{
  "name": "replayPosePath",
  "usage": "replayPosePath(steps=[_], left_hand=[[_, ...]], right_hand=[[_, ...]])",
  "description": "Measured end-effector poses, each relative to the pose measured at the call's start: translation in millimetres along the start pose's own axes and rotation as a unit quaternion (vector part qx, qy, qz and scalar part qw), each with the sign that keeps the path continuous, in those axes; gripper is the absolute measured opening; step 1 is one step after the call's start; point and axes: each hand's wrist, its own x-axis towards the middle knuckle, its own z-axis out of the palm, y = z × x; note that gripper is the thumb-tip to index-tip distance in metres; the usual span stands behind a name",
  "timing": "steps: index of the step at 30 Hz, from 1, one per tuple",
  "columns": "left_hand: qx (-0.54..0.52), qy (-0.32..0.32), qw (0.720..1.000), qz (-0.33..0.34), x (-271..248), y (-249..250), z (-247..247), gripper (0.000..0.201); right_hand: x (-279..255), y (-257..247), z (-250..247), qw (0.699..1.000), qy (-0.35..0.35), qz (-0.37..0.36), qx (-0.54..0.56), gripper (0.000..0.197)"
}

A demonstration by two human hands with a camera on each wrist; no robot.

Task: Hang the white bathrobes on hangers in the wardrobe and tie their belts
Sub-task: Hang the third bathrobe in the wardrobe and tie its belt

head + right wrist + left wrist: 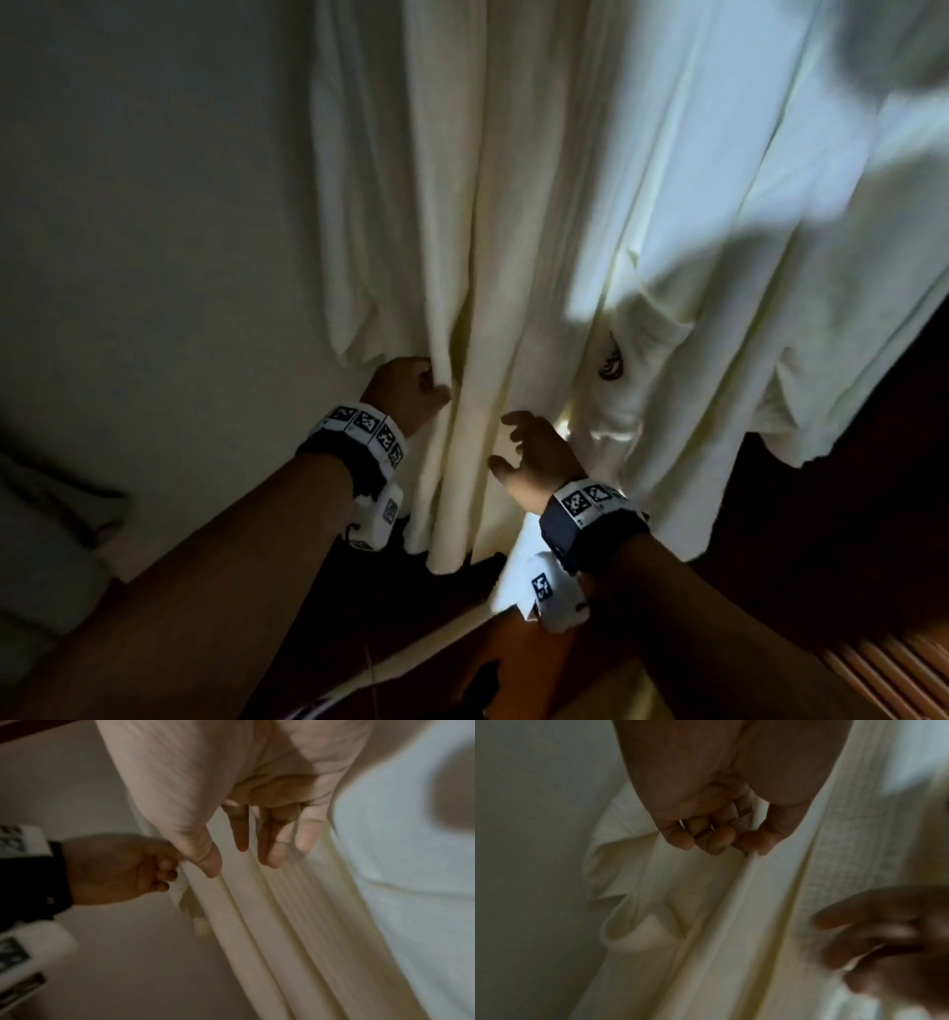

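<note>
Both forearms are reaching up from the near edge of the scene, each wearing a dark band with black-and-white marker squares at the wrist. Over on the left, a pale wall (154, 205) is standing plain and dim, with something grey and soft, too blurred to name, lying low beside it.

Just right of the wall, the left hand (405, 388) is clenching around a fold of the white bathrobe (513, 180), its fingers (716, 841) curling tight and pinching a narrow edge of the cloth near the hem of a hanging sleeve. Whether that strip is a belt or a front edge, I cannot tell.

The bathrobe is hanging in long vertical folds, filling the middle and right of the scene, its upper part running out of sight, so what it is hanging from is not showing. A small dark emblem (611, 362) is sitting on a pocket toward the right.

The right hand (534, 457) is hovering just beside the folds, released, fingers (241, 833) spreading loosely and gripping nothing, their tips close to the fabric. Bright light is falling across the right side of the robe, and dark wood is showing below and behind it.
</note>
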Motion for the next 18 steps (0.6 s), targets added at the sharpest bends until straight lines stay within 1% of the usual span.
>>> replayPosePath(steps=[1, 3, 4, 5, 6, 7, 8, 9, 10, 11, 12, 13, 14, 15, 16, 18], left_hand=[[-0.024, -0.004, 1.000, 0.015, -7.2, 5.3, 4.5, 0.018], [-0.089, -0.030, 0.995, 0.028, -22.3, 14.5, 13.6, 0.017], [-0.124, -0.050, 0.991, 0.030, -31.6, 20.4, 17.1, 0.016], [-0.158, -0.068, 0.985, 0.032, -40.0, 24.6, 20.6, 0.012], [-0.183, -0.089, 0.978, 0.031, -47.0, 25.4, 22.1, 0.006], [-0.216, -0.105, 0.970, 0.022, -51.4, 23.8, 22.0, 0.004], [-0.243, -0.103, 0.965, 0.001, -55.1, 18.3, 20.2, 0.015], [-0.283, -0.078, 0.956, -0.024, -56.8, 11.6, 19.0, 0.024], [-0.311, -0.028, 0.948, -0.056, -55.7, 0.2, 18.8, 0.027], [-0.316, 0.032, 0.944, -0.084, -54.6, -10.4, 17.7, 0.024], [-0.287, 0.078, 0.948, -0.117, -54.7, -19.6, 17.6, 0.018], [-0.243, 0.100, 0.953, -0.151, -56.9, -28.2, 18.8, 0.015], [-0.208, 0.087, 0.959, -0.170, -59.9, -33.4, 21.4, 0.017], [-0.201, 0.054, 0.963, -0.172, -62.1, -39.0, 26.4, 0.027], [-0.216, 0.018, 0.963, -0.161, -63.4, -44.5, 33.0, 0.044], [-0.247, -0.043, 0.958, -0.139, -61.1, -54.4, 46.3, 0.077]], right_hand=[[-1.7, -0.3, 9.8, 1.000, -0.009, 0.015, 0.026, 0.068], [-5.0, -2.7, 25.4, 0.998, -0.017, 0.044, 0.042, 0.085], [-5.3, -4.1, 30.6, 0.997, -0.018, 0.058, 0.053, 0.085], [-5.8, -4.9, 35.1, 0.995, -0.017, 0.063, 0.074, 0.078], [-5.3, -4.4, 39.6, 0.993, -0.009, 0.064, 0.098, 0.064], [-4.6, -2.7, 41.9, 0.991, 0.008, 0.064, 0.117, 0.049], [-4.3, 0.6, 45.3, 0.988, 0.029, 0.073, 0.132, 0.040], [-5.7, 5.0, 46.6, 0.984, 0.051, 0.084, 0.150, 0.036], [-8.8, 9.7, 47.4, 0.979, 0.066, 0.098, 0.166, 0.036], [-11.3, 15.7, 48.1, 0.974, 0.074, 0.106, 0.184, 0.037], [-14.5, 22.7, 46.9, 0.969, 0.071, 0.118, 0.206, 0.038], [-18.0, 28.7, 45.7, 0.961, 0.064, 0.128, 0.235, 0.039], [-21.3, 33.6, 43.8, 0.953, 0.055, 0.138, 0.265, 0.041], [-24.9, 38.1, 42.4, 0.944, 0.051, 0.142, 0.292, 0.041], [-29.5, 40.0, 39.7, 0.940, 0.053, 0.145, 0.304, 0.039], [-35.6, 44.3, 36.5, 0.947, 0.071, 0.130, 0.286, 0.036]])
